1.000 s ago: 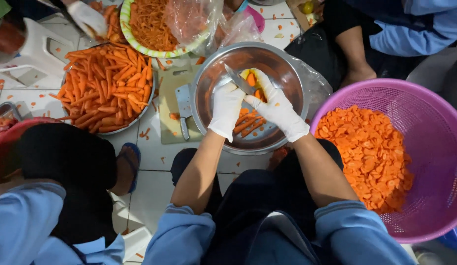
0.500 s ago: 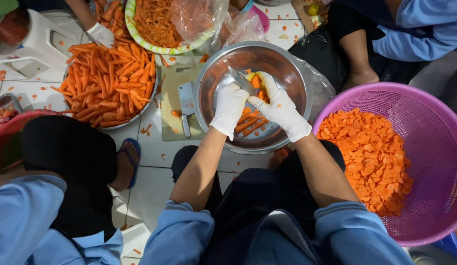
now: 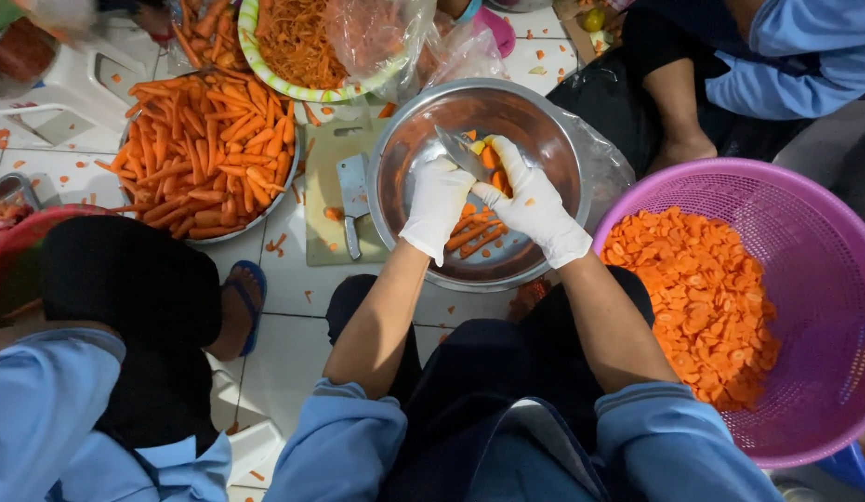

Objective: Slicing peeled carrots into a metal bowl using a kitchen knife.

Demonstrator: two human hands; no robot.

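— What have your hands got?

— Both are gloved in white and over the steel bowl [image 3: 544, 139]. My left hand [image 3: 436, 206] is closed round the handle of a knife [image 3: 460, 151], whose blade points up and away from me. My right hand [image 3: 534, 206] is curled round a carrot [image 3: 489, 156], pinching it just beside the blade. The two hands touch at the fingertips.

— Is the blade in the carrot?

— It lies against it; I cannot tell whether it has cut in.

— What is in the bowl?

— A few carrot sticks [image 3: 474, 232] on the bottom, under my hands. The bowl sits on the tiled floor [image 3: 293, 279] between my knees.

— And around you?

— To my right a purple basket [image 3: 823, 242], heaped with carrot slices [image 3: 702, 297], stands just beside the bowl. To my left, touching the bowl, lies a cutting board [image 3: 321, 186] with a cleaver [image 3: 351, 191] on it. Beyond that is a basin [image 3: 265, 209] piled with peeled whole carrots [image 3: 204, 153]. Farther off is a green-rimmed dish [image 3: 251, 37] of shredded carrot [image 3: 297, 42] with a plastic bag [image 3: 376, 37] partly over it.

— Anyone nearby?

— A person in a blue sleeve [image 3: 42, 409] and dark trousers sits at my left, one foot in a blue sandal [image 3: 242, 302]. Another in blue [image 3: 804, 56] sits across on my right.
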